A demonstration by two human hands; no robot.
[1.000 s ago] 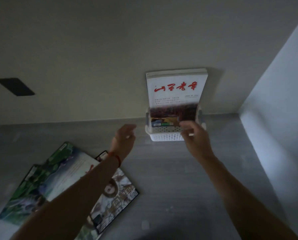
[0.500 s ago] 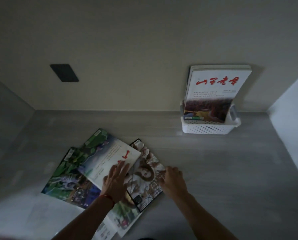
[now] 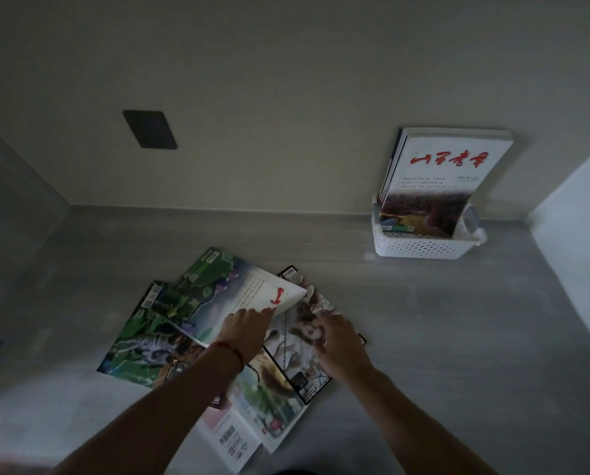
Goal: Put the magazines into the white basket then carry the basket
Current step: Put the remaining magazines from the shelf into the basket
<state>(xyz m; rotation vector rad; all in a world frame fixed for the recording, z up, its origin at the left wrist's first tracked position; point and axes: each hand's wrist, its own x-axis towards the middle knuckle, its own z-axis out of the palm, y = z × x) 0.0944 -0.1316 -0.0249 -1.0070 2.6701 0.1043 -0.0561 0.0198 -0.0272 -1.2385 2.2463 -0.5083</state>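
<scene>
A white perforated basket (image 3: pixel 424 247) stands against the back wall at the right. Several magazines stand upright in it; the front one (image 3: pixel 448 173) has a white cover with red characters. More magazines lie fanned out on the grey surface in front of me. My left hand (image 3: pixel 244 332) grips the right edge of the top magazine (image 3: pixel 225 289), whose corner curls up off the pile. My right hand (image 3: pixel 338 341) rests with its fingers apart on the brown-toned magazine (image 3: pixel 286 365) beneath. A green-covered magazine (image 3: pixel 139 341) sticks out at the left.
A dark rectangular plate (image 3: pixel 149 129) is set in the beige back wall. A pale panel (image 3: pixel 581 214) closes the right side and a grey panel (image 3: pixel 9 193) the left. The grey surface (image 3: pixel 458 337) stretches between the pile and the basket.
Both hands have come away from the basket down to the pile of magazines. My left hand has taken the top magazine's edge and its corner has lifted.
</scene>
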